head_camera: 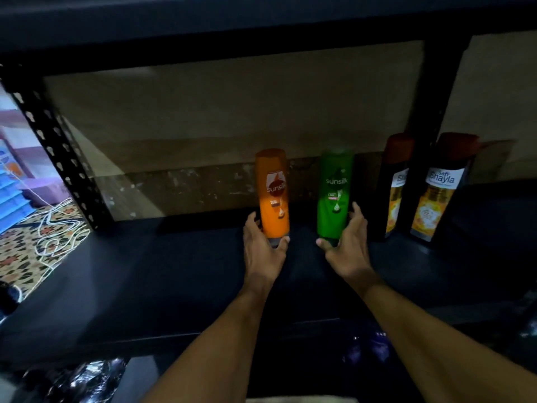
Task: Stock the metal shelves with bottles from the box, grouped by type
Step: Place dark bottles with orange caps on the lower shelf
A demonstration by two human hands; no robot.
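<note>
Orange bottle gripped by left hand, green bottle by right hand; dark bottles at shelf right end (early days, I'd say).

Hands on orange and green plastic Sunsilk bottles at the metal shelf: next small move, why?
Probably set both down and let go. The left hand grips the orange plastic Sunsilk bottle and the right hand the green plastic Sunsilk bottle near their bases, both upright at the dark metal shelf, left of two dark red-capped bottles. Whether the bases touch is unclear.
</note>
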